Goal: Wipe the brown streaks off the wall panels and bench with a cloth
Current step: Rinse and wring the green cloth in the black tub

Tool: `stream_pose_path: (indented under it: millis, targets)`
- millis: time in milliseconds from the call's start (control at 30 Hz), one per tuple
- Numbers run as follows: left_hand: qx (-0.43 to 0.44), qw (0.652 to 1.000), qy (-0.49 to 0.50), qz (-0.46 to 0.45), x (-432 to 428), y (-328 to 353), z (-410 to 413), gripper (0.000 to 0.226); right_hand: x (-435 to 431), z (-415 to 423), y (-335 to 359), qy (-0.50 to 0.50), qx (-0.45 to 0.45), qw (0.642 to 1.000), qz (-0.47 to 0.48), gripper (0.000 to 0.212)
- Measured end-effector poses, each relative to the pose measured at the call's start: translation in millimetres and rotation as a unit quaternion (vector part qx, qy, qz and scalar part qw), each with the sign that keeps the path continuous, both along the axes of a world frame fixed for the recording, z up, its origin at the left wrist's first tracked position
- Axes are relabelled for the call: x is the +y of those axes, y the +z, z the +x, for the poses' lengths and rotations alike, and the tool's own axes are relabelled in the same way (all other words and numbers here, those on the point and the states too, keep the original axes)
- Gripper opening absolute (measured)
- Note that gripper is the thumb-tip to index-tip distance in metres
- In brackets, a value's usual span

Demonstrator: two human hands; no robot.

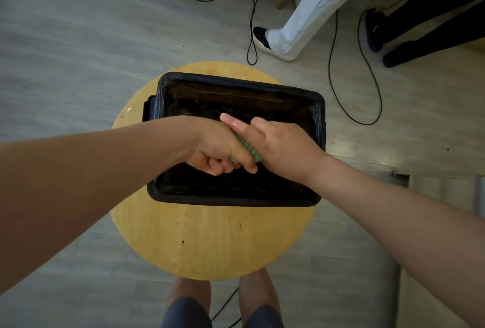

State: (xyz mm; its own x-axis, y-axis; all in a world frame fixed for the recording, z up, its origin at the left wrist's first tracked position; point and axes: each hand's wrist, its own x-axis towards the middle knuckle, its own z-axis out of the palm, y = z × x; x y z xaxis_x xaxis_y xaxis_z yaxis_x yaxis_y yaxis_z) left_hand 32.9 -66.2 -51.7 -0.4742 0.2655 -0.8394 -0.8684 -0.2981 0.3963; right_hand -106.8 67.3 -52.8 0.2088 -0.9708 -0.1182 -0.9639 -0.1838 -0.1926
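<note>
Pale green twisted cloth (248,148) in shot, a soft minty shade, ridged bands running across the twist. Below it the black rectangular plastic bin (236,81), lined in glossy black film, dark right through, a faint sheen along the rim. Now the round yellow wooden top (210,236): honey-yellow, fine straight grain, peppered with small dark brown specks. All around, the grey plank-pattern floor (78,39), pale and streaky. Thin black cables (331,65) loop over that grey. Up top, a white fabric trouser leg (309,12) over a black shoe with a white sole (261,36); beside it, dark navy trousers (425,10) and dark blue shoes (374,31). Bottom edge, navy blue shorts (186,312).
</note>
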Motion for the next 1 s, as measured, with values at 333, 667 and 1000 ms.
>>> stream_pose_path:
  millis: [333, 667, 1000]
  targets:
    - [0.16, 0.786, -0.311, -0.51, 25, 4, -10, 0.026, -16, 9, 14, -0.145, 0.019, 0.973, 0.178, 0.008]
    - [0.129, 0.741, -0.333, -0.569, 6, -2, -11, 0.012, -21, 17, -2, -0.262, -0.19, 0.914, 0.243, 0.017]
    - [-0.006, 0.993, -0.111, -0.031, -3, 4, 3, 0.015, 17, 17, 11, -0.076, -0.078, 0.994, 0.012, 0.091]
